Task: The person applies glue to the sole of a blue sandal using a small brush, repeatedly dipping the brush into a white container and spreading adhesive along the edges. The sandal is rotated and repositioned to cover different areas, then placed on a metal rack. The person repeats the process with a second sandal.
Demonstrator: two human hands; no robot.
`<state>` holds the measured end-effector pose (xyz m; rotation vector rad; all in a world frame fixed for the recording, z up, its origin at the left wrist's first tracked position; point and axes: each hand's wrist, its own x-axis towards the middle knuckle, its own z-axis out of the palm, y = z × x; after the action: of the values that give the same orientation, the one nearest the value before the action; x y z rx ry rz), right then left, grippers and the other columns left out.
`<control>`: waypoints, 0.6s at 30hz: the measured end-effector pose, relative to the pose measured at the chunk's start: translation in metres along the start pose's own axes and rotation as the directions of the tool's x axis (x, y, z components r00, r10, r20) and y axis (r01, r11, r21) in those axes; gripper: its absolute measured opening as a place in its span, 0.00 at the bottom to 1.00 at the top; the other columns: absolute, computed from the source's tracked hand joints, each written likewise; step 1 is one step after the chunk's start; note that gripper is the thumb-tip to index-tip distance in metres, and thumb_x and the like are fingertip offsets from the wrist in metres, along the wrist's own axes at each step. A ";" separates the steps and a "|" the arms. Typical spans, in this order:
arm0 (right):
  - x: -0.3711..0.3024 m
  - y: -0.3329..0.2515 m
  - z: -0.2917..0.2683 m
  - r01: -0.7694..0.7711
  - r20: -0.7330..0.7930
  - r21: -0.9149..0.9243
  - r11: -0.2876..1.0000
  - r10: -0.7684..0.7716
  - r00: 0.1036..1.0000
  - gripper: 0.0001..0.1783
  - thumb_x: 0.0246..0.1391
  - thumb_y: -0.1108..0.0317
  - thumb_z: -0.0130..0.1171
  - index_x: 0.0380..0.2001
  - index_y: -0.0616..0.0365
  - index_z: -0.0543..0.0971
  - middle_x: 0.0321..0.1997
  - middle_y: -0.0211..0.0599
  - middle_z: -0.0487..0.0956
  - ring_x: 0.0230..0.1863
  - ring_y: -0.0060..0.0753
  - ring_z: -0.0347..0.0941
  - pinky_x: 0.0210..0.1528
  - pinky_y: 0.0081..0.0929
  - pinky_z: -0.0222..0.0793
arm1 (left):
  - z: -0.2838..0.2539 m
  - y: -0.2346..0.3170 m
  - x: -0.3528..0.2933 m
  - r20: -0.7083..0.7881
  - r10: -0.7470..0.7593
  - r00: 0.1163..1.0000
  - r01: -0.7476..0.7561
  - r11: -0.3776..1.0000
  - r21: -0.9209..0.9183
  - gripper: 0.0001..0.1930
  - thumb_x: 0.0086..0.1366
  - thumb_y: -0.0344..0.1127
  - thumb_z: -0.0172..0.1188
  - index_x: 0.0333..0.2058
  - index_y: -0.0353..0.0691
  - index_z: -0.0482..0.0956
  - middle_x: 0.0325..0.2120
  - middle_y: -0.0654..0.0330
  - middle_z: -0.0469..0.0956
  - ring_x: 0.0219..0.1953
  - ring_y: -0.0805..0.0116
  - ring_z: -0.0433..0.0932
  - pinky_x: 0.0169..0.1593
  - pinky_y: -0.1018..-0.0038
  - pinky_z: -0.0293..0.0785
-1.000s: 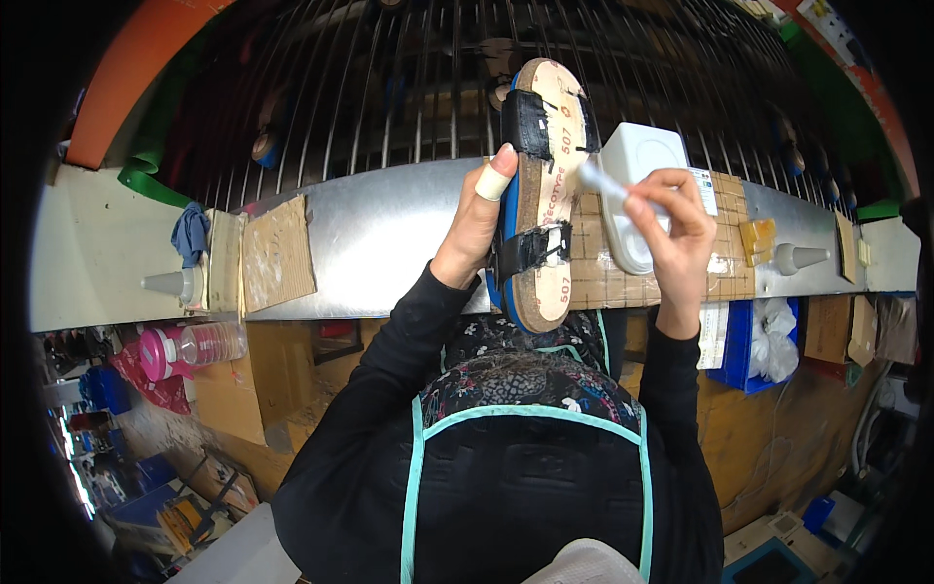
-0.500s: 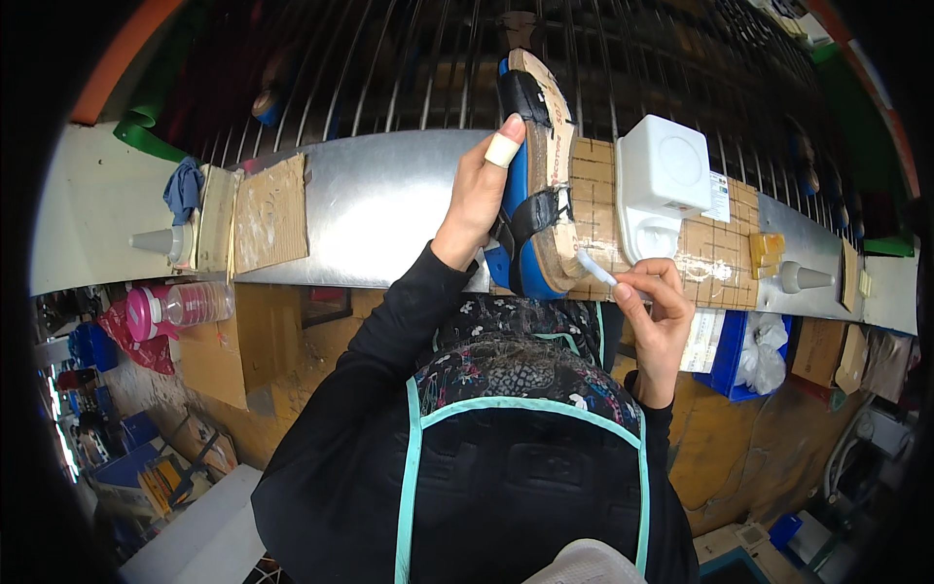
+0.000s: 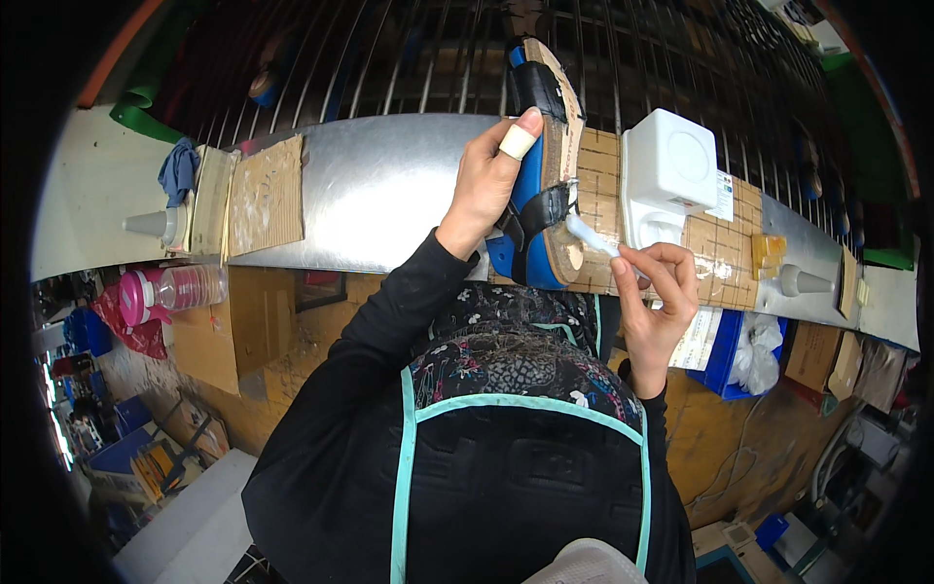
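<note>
A sandal (image 3: 545, 92) with black straps is fitted on a blue shoe last (image 3: 537, 268), its cork-like underside turned toward the right. My left hand (image 3: 484, 185), with pale tape round its thumb, grips the sandal's left side and holds it upright over the bench edge. Between thumb and fingers, my right hand (image 3: 664, 297) pinches a small brush (image 3: 592, 237) with a pale handle. The brush's tip is at the side of the sole near the heel strap; whether it touches is hard to see.
A white plastic container (image 3: 671, 161) stands on a taped cardboard sheet (image 3: 725, 243) at right. Bars of a metal rack (image 3: 428, 73) run behind the metal bench (image 3: 360, 195). Grey cones (image 3: 806, 281) and a yellow block (image 3: 767, 256) are at right. A blue bin (image 3: 717, 375) hangs below.
The brush has moved up along the sole's edge, from the heel end to near the heel strap. My left hand and the sandal have shifted slightly right and tilted.
</note>
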<state>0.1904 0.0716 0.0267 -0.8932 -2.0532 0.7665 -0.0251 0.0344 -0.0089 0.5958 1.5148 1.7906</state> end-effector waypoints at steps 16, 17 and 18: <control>-0.004 0.006 -0.007 0.105 -0.011 -0.026 0.994 -0.106 0.994 0.11 0.41 0.70 0.72 0.32 0.54 0.85 0.31 0.26 0.74 0.27 0.20 0.65 0.40 0.24 0.51 | 0.003 0.006 0.003 0.043 -0.009 0.999 0.010 1.000 -0.007 0.35 0.62 0.64 0.54 0.39 0.27 0.79 0.29 0.58 0.78 0.32 0.74 0.74 0.38 0.79 0.70; -0.003 0.006 -0.006 0.109 -0.026 -0.042 0.993 -0.111 0.994 0.11 0.41 0.70 0.72 0.32 0.54 0.85 0.31 0.26 0.75 0.27 0.20 0.65 0.40 0.24 0.51 | 0.004 0.006 0.003 0.048 0.005 0.999 -0.005 1.000 0.001 0.35 0.62 0.64 0.54 0.39 0.28 0.79 0.29 0.58 0.78 0.32 0.74 0.74 0.37 0.79 0.70; -0.002 0.005 -0.005 0.112 -0.041 -0.059 0.992 -0.115 0.993 0.10 0.41 0.70 0.72 0.32 0.54 0.85 0.31 0.26 0.75 0.27 0.20 0.65 0.40 0.24 0.51 | 0.005 0.006 0.003 0.049 0.012 0.999 -0.013 1.000 0.009 0.35 0.62 0.64 0.54 0.39 0.28 0.80 0.28 0.58 0.78 0.32 0.75 0.74 0.37 0.79 0.70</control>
<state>0.1972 0.0743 0.0246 -0.8094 -2.0758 0.6246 -0.0247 0.0394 -0.0027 0.6499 1.4902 1.7671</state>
